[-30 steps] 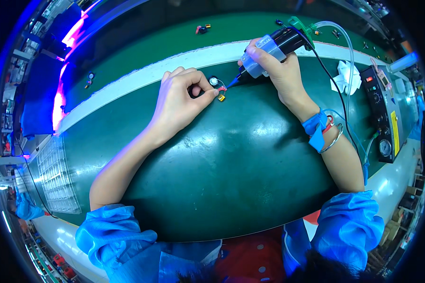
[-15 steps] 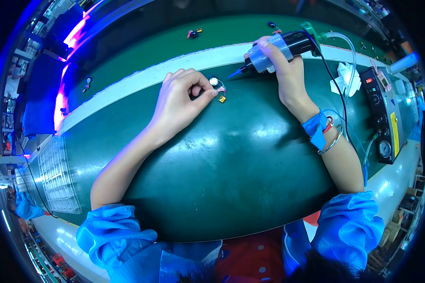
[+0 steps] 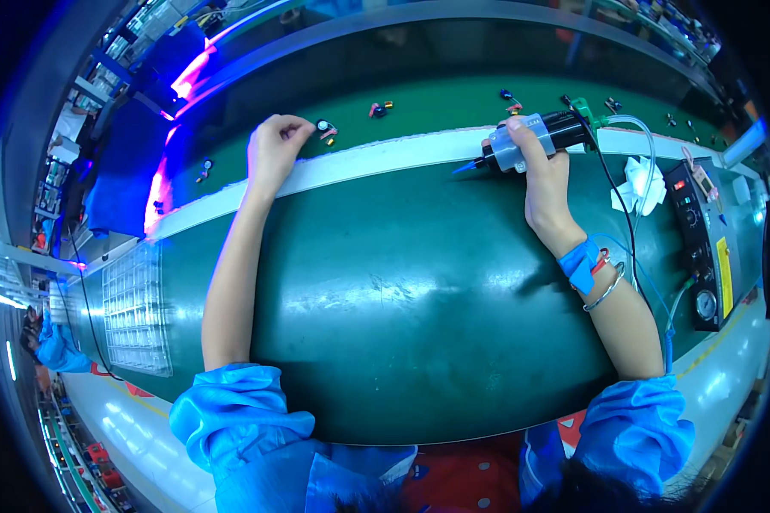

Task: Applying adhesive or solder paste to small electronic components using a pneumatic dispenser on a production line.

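Observation:
My left hand (image 3: pixel 274 156) reaches over the green strip beyond the white rail, thumb and fingers pinched. At its fingertips is a small wired electronic part (image 3: pixel 323 126) with a round whitish piece and a gold-coloured piece; the exact point of grip is too small to make out. Wrapped in my right hand (image 3: pixel 546 184) is a glue dispensing syringe (image 3: pixel 522 147) with a translucent barrel, black holder and blue needle tip pointing left, above the near green mat (image 3: pixel 376 299). A blue wrist strap (image 3: pixel 580 263) circles my right wrist.
Similar wired parts (image 3: pixel 381 109) lie scattered along the far green strip. The white rail (image 3: pixel 385 154) crosses the bench. At right stand a black dispenser box (image 3: pixel 693 248) with a gauge, hoses, and a crumpled white tissue (image 3: pixel 640 185). A clear plastic tray (image 3: pixel 137 312) lies left.
My left hand has moved away and to the left, carrying the wired part from above the near mat to the far strip. The syringe has shifted slightly right in view.

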The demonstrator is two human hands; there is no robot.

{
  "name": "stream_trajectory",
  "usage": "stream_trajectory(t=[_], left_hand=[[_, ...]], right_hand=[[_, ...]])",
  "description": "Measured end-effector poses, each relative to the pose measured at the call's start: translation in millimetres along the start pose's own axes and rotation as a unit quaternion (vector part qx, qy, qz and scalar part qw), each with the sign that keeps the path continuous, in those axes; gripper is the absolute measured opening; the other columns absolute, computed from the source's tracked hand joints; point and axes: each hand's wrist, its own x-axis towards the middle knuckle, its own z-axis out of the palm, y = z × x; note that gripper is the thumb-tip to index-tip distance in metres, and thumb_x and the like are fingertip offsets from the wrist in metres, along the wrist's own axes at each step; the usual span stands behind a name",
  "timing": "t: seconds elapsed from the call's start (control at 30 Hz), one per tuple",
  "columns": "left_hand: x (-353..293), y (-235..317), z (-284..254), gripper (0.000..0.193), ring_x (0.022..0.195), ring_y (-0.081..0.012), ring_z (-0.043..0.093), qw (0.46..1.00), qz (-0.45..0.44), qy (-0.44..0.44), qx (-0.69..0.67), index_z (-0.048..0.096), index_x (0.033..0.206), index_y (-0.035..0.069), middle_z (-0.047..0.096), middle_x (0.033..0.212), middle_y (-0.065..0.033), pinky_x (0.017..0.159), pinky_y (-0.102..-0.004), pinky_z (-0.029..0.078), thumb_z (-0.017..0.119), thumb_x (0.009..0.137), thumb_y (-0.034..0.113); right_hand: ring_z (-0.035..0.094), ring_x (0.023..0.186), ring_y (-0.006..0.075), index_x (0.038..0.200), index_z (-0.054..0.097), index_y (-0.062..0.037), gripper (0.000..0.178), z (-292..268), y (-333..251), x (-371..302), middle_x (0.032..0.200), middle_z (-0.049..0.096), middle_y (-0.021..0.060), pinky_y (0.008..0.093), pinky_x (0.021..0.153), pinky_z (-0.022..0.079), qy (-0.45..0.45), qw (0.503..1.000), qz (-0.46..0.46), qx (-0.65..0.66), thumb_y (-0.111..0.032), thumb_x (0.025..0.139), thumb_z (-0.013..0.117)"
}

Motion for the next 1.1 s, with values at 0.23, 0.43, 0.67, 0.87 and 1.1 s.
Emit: stream_trajectory(t=[0.23,0.43,0.67,0.87,1.1], left_hand=[[32,36,12,0.018,0.067,-0.0182,0.055,0.989,0.136,-0.028,0.055,0.062,0.088,0.005,0.057,0.077,-0.0081,0.062,-0.0291,0.044,0.06,0.071,0.01],[51,15,53,0.028,0.068,-0.0145,0.054,0.99,0.034,-0.127,0.053,0.058,0.095,0.003,0.056,0.076,-0.0074,0.064,-0.0265,0.043,0.061,0.068,0.003],[25,50,29,0.012,0.067,-0.0056,0.052,0.955,-0.004,-0.155,-0.251,0.058,0.084,0.004,0.057,0.076,-0.0002,0.064,-0.0186,0.042,0.057,0.073,0.001],[-42,116,20,0.009,0.064,-0.005,0.047,0.887,0.061,-0.387,-0.246,0.061,0.081,0.003,0.057,0.074,-0.0005,0.057,-0.0203,0.037,0.06,0.072,0.005],[-54,119,35,0.009,0.057,-0.0087,0.032,0.946,0.114,-0.231,-0.194,0.055,0.073,0.001,0.041,0.07,-0.0012,0.053,-0.0225,0.031,0.062,0.069,0.005]], right_hand=[[0.052,0.074,0.0091,0.091,0.057,-0.0037,0.031,6,-6,-1,0.082,0.058,0.0041,0.0211,0.066,0.038,0.016,1.0,-0.011,0.016,-0.029,0.073,0.063],[0.053,0.068,0.0105,0.089,0.056,-0.0039,0.029,6,-5,-2,0.08,0.059,0.0058,0.0238,0.055,0.039,-0.009,0.999,0.0,0.034,-0.028,0.073,0.063],[0.056,0.072,0.0114,0.089,0.055,-0.0042,0.027,0,-2,-1,0.08,0.06,0.0066,0.0223,0.058,0.04,0.013,0.999,-0.005,0.033,-0.026,0.074,0.062],[0.056,0.07,0.0108,0.087,0.057,-0.0044,0.023,-3,1,5,0.078,0.06,0.0059,0.0218,0.058,0.041,0.084,0.993,-0.045,0.063,-0.023,0.074,0.06],[0.058,0.07,0.0128,0.087,0.057,-0.0025,0.022,0,3,2,0.077,0.06,0.0063,0.0232,0.059,0.044,-0.019,0.999,-0.044,-0.025,-0.02,0.074,0.06]])
